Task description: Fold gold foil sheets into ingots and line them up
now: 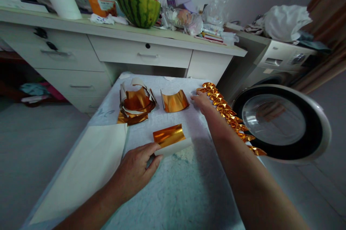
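My left hand (139,163) pinches the near left corner of a sheet of gold foil paper (169,135), whose near edge curls up to show its white back. At the far right edge of the table, my right hand (201,101) rests against the row of folded gold foil pieces (225,109), thumb apart from the fingers; its fingertips are partly hidden. Between the hands and the back edge lies a curved single gold foil sheet (175,101). Left of it sits a nested stack of curled gold foil sheets (136,102) with white backs.
A large pale paper sheet (83,168) covers the left side of the cloth-covered table (186,190). Behind stands a white drawer desk (140,51) bearing a cut watermelon (137,8) and plastic bags. An open washing machine door (281,122) juts out close to the right edge.
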### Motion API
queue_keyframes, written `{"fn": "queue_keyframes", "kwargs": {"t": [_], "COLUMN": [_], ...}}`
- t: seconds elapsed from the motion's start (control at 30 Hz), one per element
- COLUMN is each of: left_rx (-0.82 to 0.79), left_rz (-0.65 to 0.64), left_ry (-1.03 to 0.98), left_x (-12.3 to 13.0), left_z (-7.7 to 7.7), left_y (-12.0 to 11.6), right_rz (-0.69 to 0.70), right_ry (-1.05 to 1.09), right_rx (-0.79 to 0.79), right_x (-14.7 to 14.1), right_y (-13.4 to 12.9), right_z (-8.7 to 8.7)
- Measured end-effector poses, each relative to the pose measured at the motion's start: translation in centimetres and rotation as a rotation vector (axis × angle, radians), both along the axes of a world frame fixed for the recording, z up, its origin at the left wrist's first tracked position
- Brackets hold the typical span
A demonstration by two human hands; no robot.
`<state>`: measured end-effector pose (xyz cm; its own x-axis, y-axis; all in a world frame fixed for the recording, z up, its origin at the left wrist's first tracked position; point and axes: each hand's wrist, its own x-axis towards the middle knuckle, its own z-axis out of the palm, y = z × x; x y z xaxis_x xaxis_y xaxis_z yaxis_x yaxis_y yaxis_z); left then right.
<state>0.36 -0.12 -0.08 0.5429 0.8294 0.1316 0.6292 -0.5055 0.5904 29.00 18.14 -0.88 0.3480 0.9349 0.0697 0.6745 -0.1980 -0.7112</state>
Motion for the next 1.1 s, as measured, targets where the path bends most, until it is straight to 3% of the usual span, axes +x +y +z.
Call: {"fn": "queue_keyframes", "kwargs": {"t": [0.1, 0.23, 0.43, 0.57, 0.63, 0.77, 0.9, 1.1], "left_rx": [0.0, 0.005, 0.007, 0.001, 0.0, 0.018, 0.007, -0.063], "left_rz": [0.004, 0.005, 0.005, 0.017, 0.023, 0.024, 0.028, 0.039], "left_ry": [0.0, -0.004, -0.021, -0.007, -0.005, -0.001, 0.0, -0.019], "left_x": [0.0, 0.0, -0.1, -0.1, 0.0, 0.1, 0.1, 0.0], "left_z": [0.1, 0.2, 0.2, 0.1, 0.2, 0.4, 0.6, 1.1], "left_y": [0.0, 0.0, -0.2, -0.1, -0.1, -0.1, -0.1, -0.2], "right_rz": [-0.079, -0.081, 0.005, 0.113, 0.198, 0.671, 0.836, 0.716], "right_ry": [0.019, 0.063, 0.142, 0.193, 0.211, 0.248, 0.236, 0.405], "right_rx": [-0.04, -0.041, -0.029, -0.083, -0.116, -0.131, -0.094, -0.239], "right_x": [-0.3, -0.7, -0.6, -1.0, -1.4, -2.0, -2.5, -3.2], "right_y": [-0.3, -1.1, -3.8, -7.6, -10.2, -14.8, -16.9, -16.6], "right_z": [0.9, 1.5, 1.4, 3.2, 4.6, 6.4, 5.4, 2.6]}}
